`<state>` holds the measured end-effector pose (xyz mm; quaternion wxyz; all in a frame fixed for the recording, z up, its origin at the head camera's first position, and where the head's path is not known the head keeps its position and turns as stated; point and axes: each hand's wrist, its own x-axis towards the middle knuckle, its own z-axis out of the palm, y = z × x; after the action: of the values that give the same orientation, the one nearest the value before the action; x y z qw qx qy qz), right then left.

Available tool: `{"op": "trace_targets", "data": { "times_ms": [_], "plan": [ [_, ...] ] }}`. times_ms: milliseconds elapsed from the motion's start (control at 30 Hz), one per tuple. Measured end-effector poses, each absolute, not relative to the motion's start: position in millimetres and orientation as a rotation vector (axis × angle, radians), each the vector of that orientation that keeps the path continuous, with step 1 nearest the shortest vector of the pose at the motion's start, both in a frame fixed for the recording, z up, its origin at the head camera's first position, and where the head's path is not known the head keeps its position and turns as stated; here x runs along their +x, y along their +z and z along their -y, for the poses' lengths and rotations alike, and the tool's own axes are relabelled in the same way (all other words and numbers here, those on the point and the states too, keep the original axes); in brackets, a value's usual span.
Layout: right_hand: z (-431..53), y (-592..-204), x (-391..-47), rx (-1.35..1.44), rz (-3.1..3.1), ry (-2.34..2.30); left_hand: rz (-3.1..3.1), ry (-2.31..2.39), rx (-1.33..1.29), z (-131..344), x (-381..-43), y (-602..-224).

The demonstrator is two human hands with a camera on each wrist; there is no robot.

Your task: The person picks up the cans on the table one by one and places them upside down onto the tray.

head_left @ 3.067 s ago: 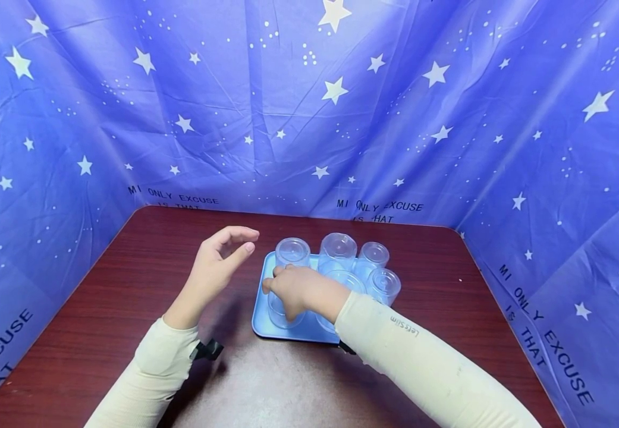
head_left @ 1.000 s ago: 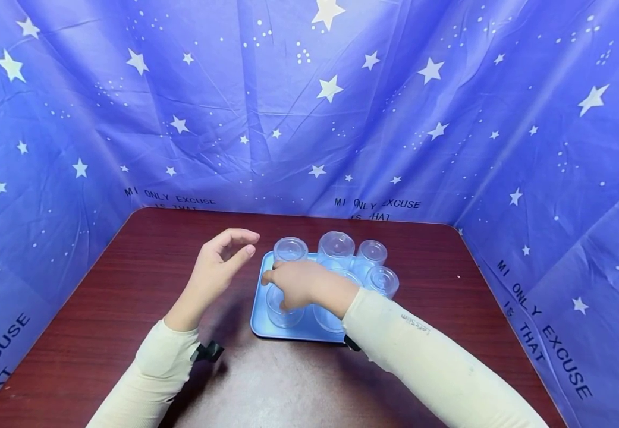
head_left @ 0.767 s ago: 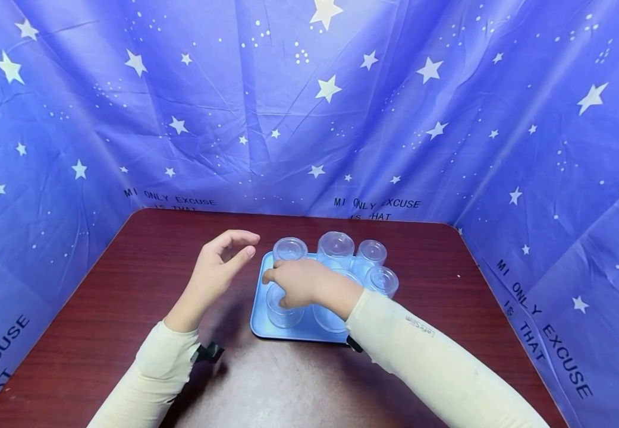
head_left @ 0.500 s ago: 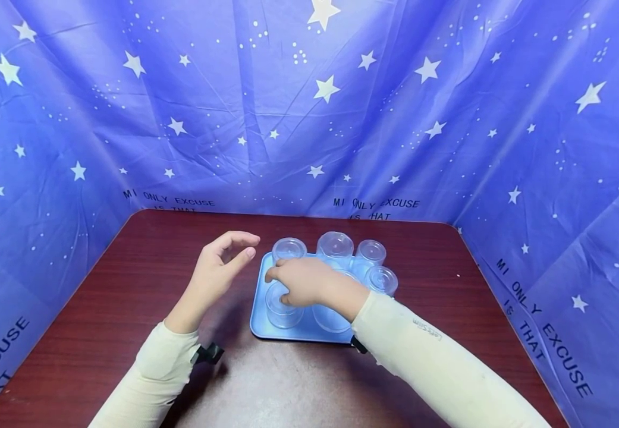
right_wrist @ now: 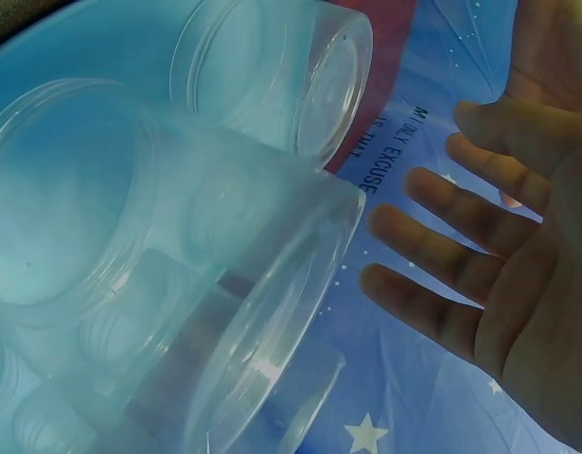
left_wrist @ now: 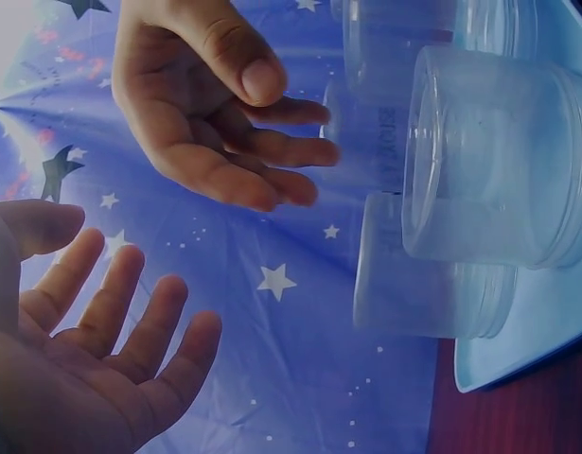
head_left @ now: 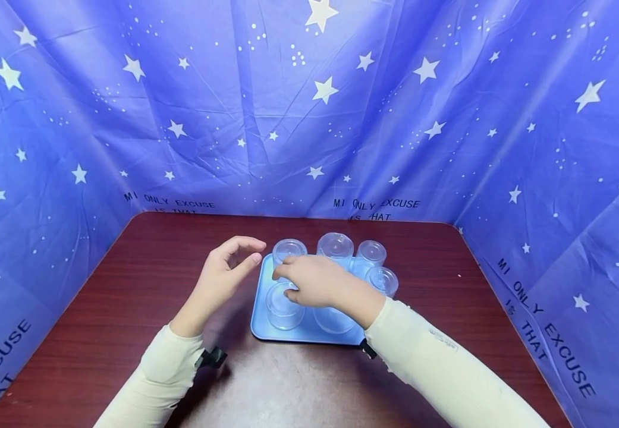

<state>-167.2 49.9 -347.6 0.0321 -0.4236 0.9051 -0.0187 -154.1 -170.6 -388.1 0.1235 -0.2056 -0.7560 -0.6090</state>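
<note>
Several clear plastic jars stand bottom-up on a light blue tray (head_left: 260, 321). My right hand (head_left: 317, 280) hovers over the tray's left half with loosely bent fingers and holds nothing. Below its thumb stands the front-left jar (head_left: 285, 315); behind its fingers is the back-left jar (head_left: 289, 246). A wide jar (head_left: 333, 321) is partly hidden under the hand and wrist. In the right wrist view a gap shows between my right fingers (right_wrist: 442, 246) and the large jar (right_wrist: 73, 199). My left hand (head_left: 223, 270) is raised left of the tray, fingers relaxed, touching nothing.
On the tray's right side stand a tall jar (head_left: 335, 245) and two smaller jars (head_left: 371, 252). The dark red wooden table (head_left: 127, 285) extends around the tray. A blue star-patterned cloth (head_left: 266, 107) hangs behind and along both sides.
My right hand has risen off the front-left jar and drawn back to the right. My left hand has shifted slightly toward the tray. The jars keep their places on the tray.
</note>
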Motion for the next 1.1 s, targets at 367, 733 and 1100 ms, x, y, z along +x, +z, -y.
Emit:
{"op": "trace_targets", "data": {
  "times_ms": [367,733,1100],
  "plan": [
    [-66,-348,-164,-1.37,-2.843,-0.201,2.229,-1.766,-0.64,165,-153,-390],
    [-83,-351,-158,-1.423,-2.919,-0.291,2.208,-1.787,-0.704,158,-152,-396],
    [-99,-359,-155,-1.379,-2.974,-0.354,2.241,-1.726,-0.732,155,-149,-397]
  ]
}}
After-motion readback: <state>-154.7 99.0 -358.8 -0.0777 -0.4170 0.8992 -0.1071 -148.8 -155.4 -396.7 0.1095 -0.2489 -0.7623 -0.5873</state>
